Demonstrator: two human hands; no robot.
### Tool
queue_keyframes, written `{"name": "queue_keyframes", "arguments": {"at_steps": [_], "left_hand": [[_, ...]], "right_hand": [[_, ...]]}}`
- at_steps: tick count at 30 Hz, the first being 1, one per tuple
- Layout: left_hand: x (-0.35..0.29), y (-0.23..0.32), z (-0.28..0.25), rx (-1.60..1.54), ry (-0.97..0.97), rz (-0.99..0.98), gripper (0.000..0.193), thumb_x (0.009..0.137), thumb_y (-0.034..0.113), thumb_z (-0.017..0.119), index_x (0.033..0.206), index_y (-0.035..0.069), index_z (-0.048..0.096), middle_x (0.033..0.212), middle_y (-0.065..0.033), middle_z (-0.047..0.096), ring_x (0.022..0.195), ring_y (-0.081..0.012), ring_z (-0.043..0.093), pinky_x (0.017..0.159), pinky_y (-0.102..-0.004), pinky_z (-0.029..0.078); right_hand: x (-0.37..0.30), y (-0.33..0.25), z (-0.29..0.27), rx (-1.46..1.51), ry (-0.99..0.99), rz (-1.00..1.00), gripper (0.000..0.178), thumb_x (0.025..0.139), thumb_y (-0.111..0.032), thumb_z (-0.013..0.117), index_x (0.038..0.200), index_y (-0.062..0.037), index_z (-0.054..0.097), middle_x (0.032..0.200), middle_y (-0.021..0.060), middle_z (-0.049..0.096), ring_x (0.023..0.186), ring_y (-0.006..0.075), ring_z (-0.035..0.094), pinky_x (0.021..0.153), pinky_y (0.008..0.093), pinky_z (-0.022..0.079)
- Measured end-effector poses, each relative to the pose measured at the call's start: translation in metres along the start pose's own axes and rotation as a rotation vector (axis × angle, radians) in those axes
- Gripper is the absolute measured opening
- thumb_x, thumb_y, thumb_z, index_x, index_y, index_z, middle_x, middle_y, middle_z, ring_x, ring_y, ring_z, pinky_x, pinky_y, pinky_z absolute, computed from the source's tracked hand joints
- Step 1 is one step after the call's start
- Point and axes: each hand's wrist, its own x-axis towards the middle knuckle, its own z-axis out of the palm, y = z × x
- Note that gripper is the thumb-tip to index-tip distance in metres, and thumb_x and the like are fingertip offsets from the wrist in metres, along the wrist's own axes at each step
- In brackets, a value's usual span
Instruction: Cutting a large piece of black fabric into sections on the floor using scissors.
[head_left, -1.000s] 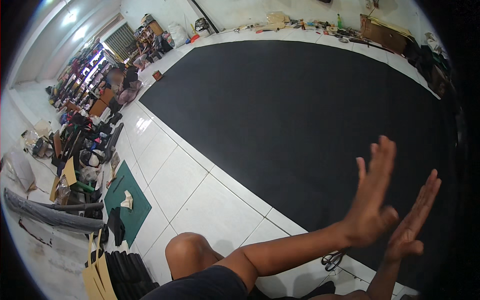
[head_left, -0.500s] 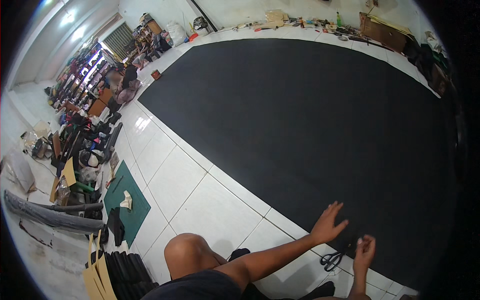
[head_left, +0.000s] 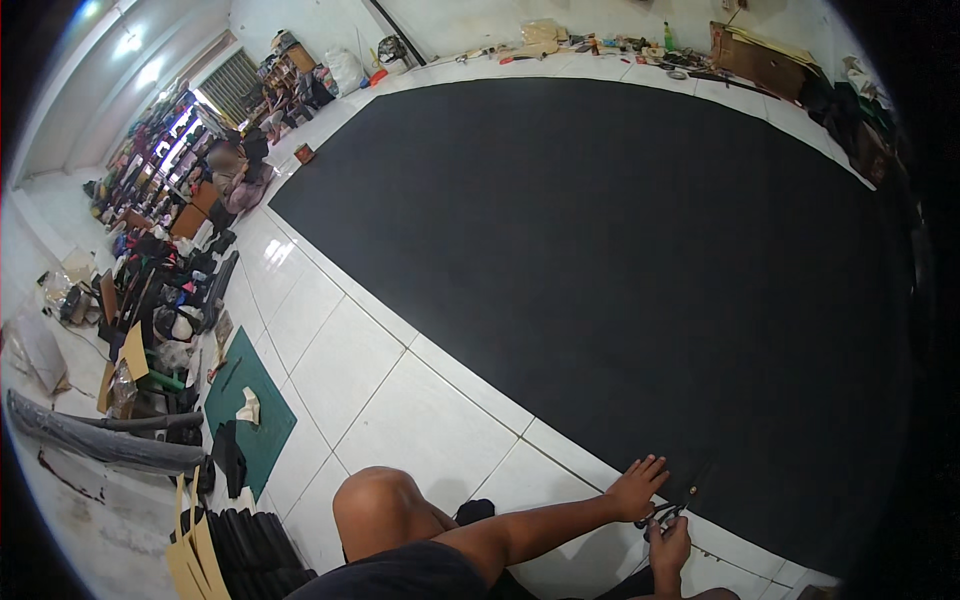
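Head view of two bare hands at the near edge of a large black sheet (head_left: 580, 270) spread over a white tiled floor (head_left: 430, 415). The left forearm (head_left: 545, 525) crosses the lower part of the scene toward the right, elbow bent, above a bent knee (head_left: 380, 500); its left hand (head_left: 634, 492) is extended with the fingers apart, back uppermost, at the sheet's border. Whether its palm presses on the sheet or touches the scissors cannot be told. The right forearm rises steeply from the lower edge, and the right hand (head_left: 670, 546) is curled, its fingers closed on a handle of the dark scissors (head_left: 692, 491). These lie just beside the left hand, handles toward the person, blades reaching over the sheet. Farther left, a green mat (head_left: 262, 440) rests on the tiles.
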Motion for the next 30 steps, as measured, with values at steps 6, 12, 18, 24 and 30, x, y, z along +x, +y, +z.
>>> {"name": "queue_keyframes", "arguments": {"at_steps": [6,12,18,24,30], "left_hand": [[0.005,-0.005,0.009,0.01,0.018,-0.007,0.08,0.073,0.024,0.072,0.141,0.0,0.037,0.155,-0.0222,0.017,0.144,-0.0384,0.015,0.117,-0.048,0.015],[0.003,-0.009,0.008,0.009,0.0,-0.009,0.086,0.071,0.027,0.076,0.142,0.001,0.036,0.156,-0.0208,0.016,0.145,-0.0363,0.015,0.118,-0.0466,0.015],[0.0,0.0,-0.006,-0.015,-0.003,0.027,0.075,0.074,0.018,0.069,0.141,0.0,0.039,0.154,-0.0233,0.018,0.144,-0.0391,0.017,0.116,-0.05,0.019],[0.003,-0.013,0.005,0.0,0.013,0.028,0.071,0.074,0.013,0.066,0.139,0.0,0.041,0.154,-0.0233,0.019,0.143,-0.0396,0.019,0.116,-0.0503,0.02],[0.003,-0.007,-0.001,0.021,-0.017,0.03,0.07,0.077,0.013,0.065,0.14,0.0,0.04,0.154,-0.0223,0.019,0.144,-0.0373,0.017,0.117,-0.0481,0.018]], "right_hand": [[0.011,-0.001,-0.001,-0.023,-0.034,0.0,0.038,0.073,-0.032,0.078,0.088,-0.0044,0.056,0.064,0.0118,0.064,0.063,0.0316,0.065,0.061,0.0412,0.049],[0.013,-0.014,-0.004,-0.095,-0.035,0.016,0.042,0.07,-0.035,0.08,0.084,-0.004,0.057,0.068,0.0141,0.066,0.068,0.0344,0.066,0.064,0.0435,0.05],[0.02,-0.019,-0.003,-0.213,0.006,-0.002,0.044,0.067,-0.038,0.081,0.069,-0.0019,0.056,0.064,0.0155,0.063,0.064,0.0355,0.064,0.063,0.0424,0.049],[0.02,-0.023,-0.001,-0.09,-0.019,0.042,0.043,0.066,-0.035,0.083,0.068,-0.0014,0.055,0.064,0.0157,0.062,0.063,0.0337,0.063,0.062,0.0419,0.048],[0.013,-0.027,-0.009,0.002,-0.009,0.072,0.043,0.064,-0.031,0.084,0.068,-0.0014,0.053,0.063,0.0158,0.061,0.06,0.033,0.061,0.061,0.0414,0.048]]}}
